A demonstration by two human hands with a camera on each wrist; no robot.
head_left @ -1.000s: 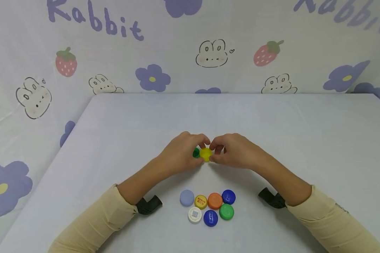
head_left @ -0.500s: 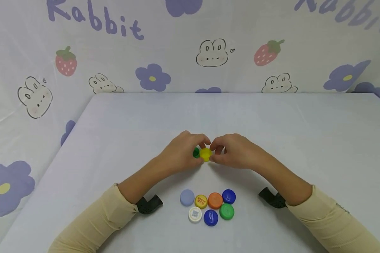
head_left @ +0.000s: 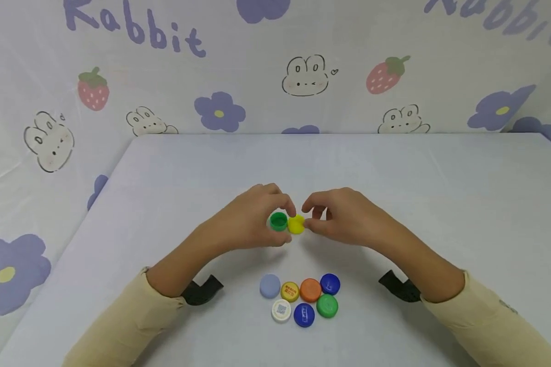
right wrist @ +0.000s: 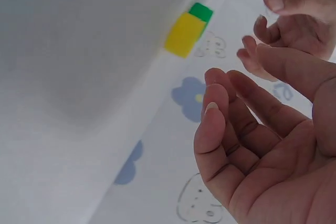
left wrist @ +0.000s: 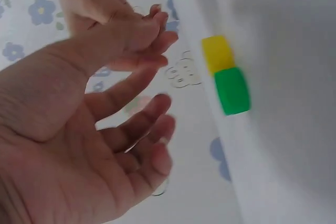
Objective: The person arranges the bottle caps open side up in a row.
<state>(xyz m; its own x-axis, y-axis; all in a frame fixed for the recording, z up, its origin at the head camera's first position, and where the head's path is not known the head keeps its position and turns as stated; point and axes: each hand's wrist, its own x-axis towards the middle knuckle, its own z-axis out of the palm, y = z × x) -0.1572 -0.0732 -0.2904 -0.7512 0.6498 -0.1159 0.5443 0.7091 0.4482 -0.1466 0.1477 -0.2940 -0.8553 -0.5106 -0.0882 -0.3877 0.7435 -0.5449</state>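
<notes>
Both your hands look released. Left hand (head_left: 250, 219) arcs around the green cap (head_left: 278, 221) with thumb and fingers spread, no grip; probably keeping clearance so the pair isn't knocked. Right hand (head_left: 349, 216) is loosely curved beside the yellow cap (head_left: 296, 224), thumb tip close to its edge in the head view; your wrist views show a gap, so I read no grasp. Green and yellow sit side by side on the table (head_left: 275, 163), touching, green on your left and apparently hollow side up. Can't tell which way yellow faces. They're between your hands, likely so either can reach. The seven other caps, including the orange cap (head_left: 310, 290) and white cap (head_left: 281, 310), lie nearer you, presumably kept apart from the pair yet within reach.
</notes>
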